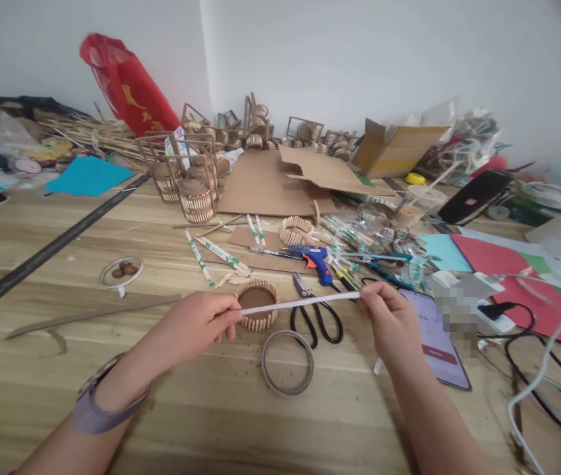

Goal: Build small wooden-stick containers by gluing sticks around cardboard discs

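Observation:
A narrow white strip (304, 303) is stretched between my two hands above the table. My left hand (213, 316) pinches its left end, and my right hand (387, 315) pinches the other. Just beyond the strip sits a round brown piece ringed with short wooden sticks (256, 320), partly covered by the strip and my left fingers. Black-handled scissors (317, 320) lie behind and below the strip, their blades pointing away. Nearer to me rests a roll of tape (287, 363), flat on the table. A blue hot glue gun (312, 257) lies farther back.
A phone (436, 340) lies beside my right hand, with white and black cables (537, 369) at far right. Cardboard sheets (270, 181) and stick-covered miniatures (196, 198) stand at the back. A brown strip (97, 316) and a ring with brown balls (122, 270) lie left.

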Tool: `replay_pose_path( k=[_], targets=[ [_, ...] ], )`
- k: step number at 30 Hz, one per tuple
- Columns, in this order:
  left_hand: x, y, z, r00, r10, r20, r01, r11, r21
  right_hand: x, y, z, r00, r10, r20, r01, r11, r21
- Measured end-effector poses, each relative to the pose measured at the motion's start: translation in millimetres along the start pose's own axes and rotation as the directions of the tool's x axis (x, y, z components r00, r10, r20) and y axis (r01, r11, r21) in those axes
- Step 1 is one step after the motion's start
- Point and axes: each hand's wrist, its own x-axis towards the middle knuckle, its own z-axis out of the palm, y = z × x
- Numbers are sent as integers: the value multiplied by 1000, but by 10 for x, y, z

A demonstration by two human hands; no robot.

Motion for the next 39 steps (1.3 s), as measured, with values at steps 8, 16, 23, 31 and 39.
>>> replay_pose_path(
  k=[8,16,23,31,39],
  targets=[
    [31,-50,150,996,57,-74,-58,998,-5,-11,65,-20,877,-443,-186,312,820,-479],
    [66,-168,342,969,218,-113,-204,972,120,-188,83,289,707,-531,467,707,539,-458],
    [72,-151,339,971,52,-234,-28,994,103,-87,97,144,728,-569,383,684,557,-471],
    [33,-47,555,985,28,-169,-55,986,-159,-236,-61,156,649,-640,411,746,429,-508],
    [40,-14,688,987,121,-110,-146,954,-264,-719,-233,632,592,-599,539,784,583,-213]
  ],
)
